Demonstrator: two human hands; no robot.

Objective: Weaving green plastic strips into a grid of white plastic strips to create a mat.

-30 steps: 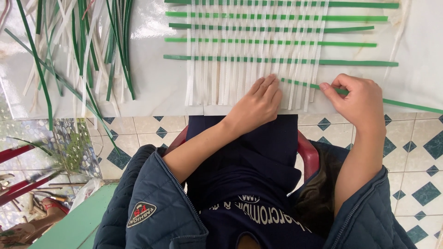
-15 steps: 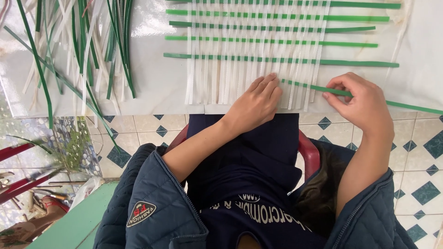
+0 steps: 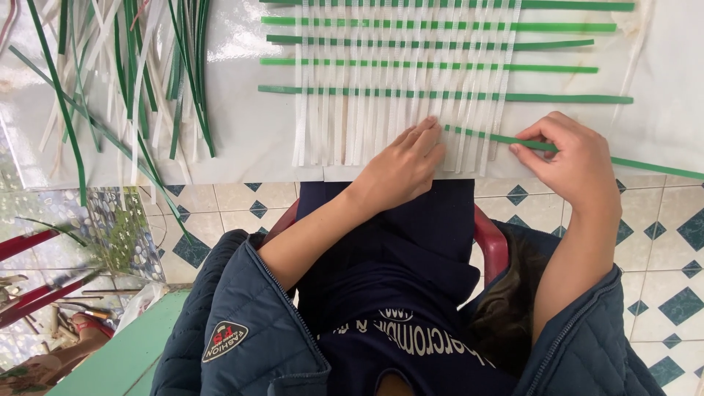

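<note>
A woven panel of several white vertical strips crossed by green horizontal strips lies on a white table. My left hand rests flat on the lower ends of the white strips, fingers lifting some of them. My right hand pinches a loose green strip that slants from the right edge of the table in among the white strips toward my left fingertips. The strip's inner end is hidden under the white strips.
A heap of loose green and white strips lies at the table's left end. I sit on a red chair over a tiled floor. Red tool handles and a green surface are at lower left.
My right hand has shifted left along the green strip and now pinches it, pushing it further in among the white strips. My left hand has stayed in place.
</note>
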